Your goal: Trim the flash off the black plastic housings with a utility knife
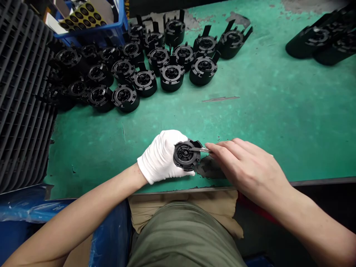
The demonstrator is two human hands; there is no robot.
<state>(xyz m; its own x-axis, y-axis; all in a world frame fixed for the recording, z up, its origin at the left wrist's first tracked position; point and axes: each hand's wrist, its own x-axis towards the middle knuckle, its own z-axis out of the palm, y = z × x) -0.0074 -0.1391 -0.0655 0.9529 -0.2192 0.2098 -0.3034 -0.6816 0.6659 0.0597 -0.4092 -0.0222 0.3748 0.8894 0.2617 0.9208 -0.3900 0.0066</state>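
Observation:
My left hand (164, 157), in a white glove, is wrapped round a black round plastic housing (185, 155). The housing's ringed, ribbed face is turned up toward me, and its lower part is hidden in the glove. My bare right hand (244, 163) pinches a slim craft knife (205, 150) with a shiny metal handle. Its pointed blade lies over the housing's face, close to the centre; whether it touches the plastic I cannot tell. Both hands are above the near edge of the green table.
Several similar black housings (171, 74) stand grouped at the table's back left, more (308, 40) at the far right. A blue bin (91, 35) holds a sheet of round stickers (83, 16). Stacked black grid trays (23, 92) border the left side of the green table (264, 104).

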